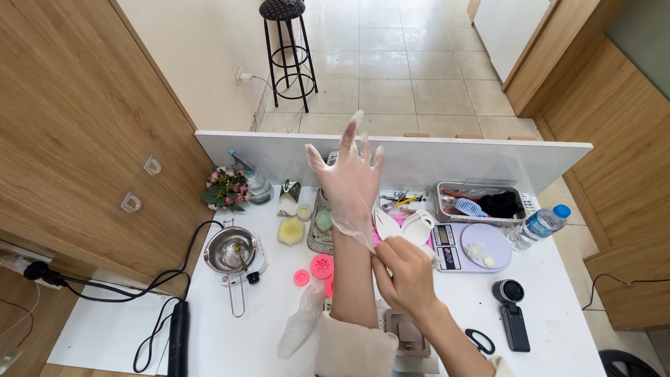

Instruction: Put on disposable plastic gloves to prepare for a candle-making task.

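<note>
Glove [351, 183] half on our raised left hand [352, 178], fingers spread, above the scale [469, 246]; right hand [405, 274] pinches its cuff (bare). We judge: pull evenly toward wrist.

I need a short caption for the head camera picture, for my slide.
Right hand pulls a clear glove onto the raised left hand above a white table with a scale.
</note>
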